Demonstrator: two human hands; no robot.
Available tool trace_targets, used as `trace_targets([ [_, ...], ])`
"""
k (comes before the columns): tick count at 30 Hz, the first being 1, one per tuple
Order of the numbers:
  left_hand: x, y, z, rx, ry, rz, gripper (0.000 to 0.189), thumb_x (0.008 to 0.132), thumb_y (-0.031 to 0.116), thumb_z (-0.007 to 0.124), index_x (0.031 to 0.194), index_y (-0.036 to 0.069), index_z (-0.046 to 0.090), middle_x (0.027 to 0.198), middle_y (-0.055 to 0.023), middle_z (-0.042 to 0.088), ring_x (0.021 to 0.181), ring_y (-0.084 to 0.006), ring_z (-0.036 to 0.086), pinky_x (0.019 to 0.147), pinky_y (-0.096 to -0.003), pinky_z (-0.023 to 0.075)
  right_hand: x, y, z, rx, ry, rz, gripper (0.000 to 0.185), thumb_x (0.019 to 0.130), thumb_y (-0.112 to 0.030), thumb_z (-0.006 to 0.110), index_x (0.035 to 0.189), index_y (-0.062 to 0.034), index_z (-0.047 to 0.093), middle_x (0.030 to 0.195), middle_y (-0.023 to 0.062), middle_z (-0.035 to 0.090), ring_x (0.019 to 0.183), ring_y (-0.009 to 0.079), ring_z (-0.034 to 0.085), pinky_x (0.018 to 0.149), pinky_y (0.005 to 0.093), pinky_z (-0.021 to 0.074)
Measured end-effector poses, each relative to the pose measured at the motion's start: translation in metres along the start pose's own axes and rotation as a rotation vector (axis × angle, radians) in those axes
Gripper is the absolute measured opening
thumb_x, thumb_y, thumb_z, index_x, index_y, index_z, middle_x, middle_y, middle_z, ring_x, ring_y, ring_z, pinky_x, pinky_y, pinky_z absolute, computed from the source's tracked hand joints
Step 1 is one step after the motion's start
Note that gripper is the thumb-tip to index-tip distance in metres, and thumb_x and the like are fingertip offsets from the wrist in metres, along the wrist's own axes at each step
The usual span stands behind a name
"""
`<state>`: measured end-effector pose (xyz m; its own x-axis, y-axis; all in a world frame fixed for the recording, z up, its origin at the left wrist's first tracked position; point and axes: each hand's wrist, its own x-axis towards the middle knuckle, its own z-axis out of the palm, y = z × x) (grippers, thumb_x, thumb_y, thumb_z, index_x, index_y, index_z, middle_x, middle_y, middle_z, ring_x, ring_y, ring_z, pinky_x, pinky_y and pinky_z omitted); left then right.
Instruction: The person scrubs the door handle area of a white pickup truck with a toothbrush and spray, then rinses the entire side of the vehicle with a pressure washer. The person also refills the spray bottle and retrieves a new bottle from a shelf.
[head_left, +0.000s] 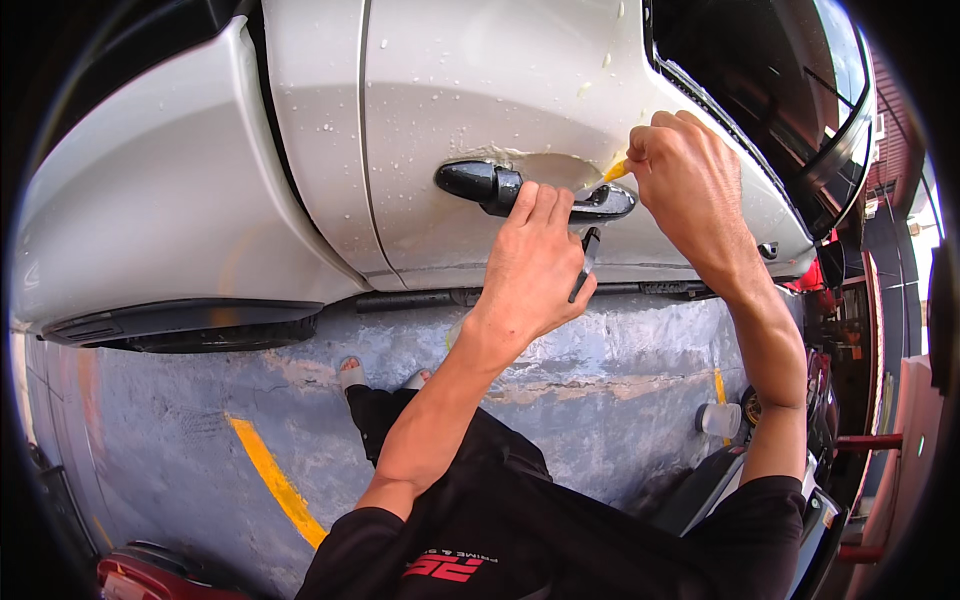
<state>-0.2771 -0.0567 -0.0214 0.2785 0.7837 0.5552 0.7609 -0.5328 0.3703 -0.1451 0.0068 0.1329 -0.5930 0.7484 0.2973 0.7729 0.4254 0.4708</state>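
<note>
A black car door handle (469, 180) sits on a wet, light-coloured car door (442, 90), with whitish suds and drops around it. My left hand (536, 247) lies over the middle of the handle, its fingertips on the grip, and a slim black tool (588, 262) is held against its palm side, near the thumb. Above the handle's right end, my right hand (667, 154) pinches a small yellow tool (616, 171) whose tip points down-left at the handle recess. The tool's far end is hidden in the fingers.
A dark car window (757, 67) is at the upper right. Below the door lie the black sill (420, 301) and a wet concrete floor (600, 375) with a yellow painted line (277, 484). A whitish container (721, 420) and parked motorcycles (705, 487) stand at the right.
</note>
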Motion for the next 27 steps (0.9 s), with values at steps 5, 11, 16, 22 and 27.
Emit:
trace_targets([
  [5, 0.0, -0.001, 0.0, -0.034, 0.01, 0.006, 0.038, 0.085, 0.034, 0.078, 0.087, -0.004, 0.082, 0.126, -0.0227, 0.065, 0.126, -0.034, 0.054, 0.125, -0.0459, 0.0347, -0.001, 0.006, 0.0, -0.001, -0.001, 0.069, 0.009, 0.086, -0.012, 0.084, 0.089, -0.0046, 0.082, 0.087, 0.0077, 0.072, 0.091, 0.0281, 0.072, 0.079, 0.0445, 0.0576],
  [11, 0.001, -0.001, 0.002, -0.055, 0.017, 0.012, 0.038, 0.086, 0.033, 0.077, 0.086, -0.004, 0.082, 0.125, -0.0234, 0.065, 0.126, -0.0342, 0.054, 0.125, -0.0465, 0.034, -0.003, -0.003, 0.009, -0.018, 0.022, -0.033, 0.006, 0.084, -0.003, 0.077, 0.088, -0.0014, 0.082, 0.09, 0.0142, 0.075, 0.092, 0.0304, 0.075, 0.076, 0.0452, 0.0605],
  [16, -0.001, -0.001, 0.001, -0.036, 0.03, 0.02, 0.039, 0.086, 0.034, 0.077, 0.086, -0.005, 0.081, 0.125, -0.0243, 0.065, 0.127, -0.0345, 0.054, 0.125, -0.0466, 0.034, 0.009, -0.007, -0.022, 0.051, 0.011, 0.098, 0.01, 0.085, 0.001, 0.075, 0.089, -0.0007, 0.084, 0.092, 0.0159, 0.077, 0.094, 0.0299, 0.076, 0.078, 0.0451, 0.063],
  [22, 0.001, -0.004, 0.0, -0.031, 0.018, 0.013, 0.04, 0.086, 0.035, 0.077, 0.086, -0.005, 0.081, 0.126, -0.0242, 0.065, 0.127, -0.0342, 0.054, 0.125, -0.0459, 0.0345, 0.008, -0.009, -0.004, -0.007, 0.027, -0.004, 0.005, 0.085, -0.005, 0.078, 0.087, -0.0032, 0.082, 0.091, 0.0094, 0.074, 0.095, 0.0276, 0.073, 0.079, 0.0452, 0.0604],
  [27, 0.001, 0.0, 0.002, -0.062, 0.025, 0.029, 0.039, 0.086, 0.034, 0.077, 0.084, -0.005, 0.081, 0.125, -0.0235, 0.066, 0.127, -0.034, 0.054, 0.123, -0.0458, 0.0358, -0.002, -0.009, 0.026, -0.028, -0.003, -0.14, 0.009, 0.083, 0.001, 0.076, 0.087, -0.0003, 0.083, 0.091, 0.0135, 0.075, 0.094, 0.0281, 0.074, 0.078, 0.0417, 0.0631],
])
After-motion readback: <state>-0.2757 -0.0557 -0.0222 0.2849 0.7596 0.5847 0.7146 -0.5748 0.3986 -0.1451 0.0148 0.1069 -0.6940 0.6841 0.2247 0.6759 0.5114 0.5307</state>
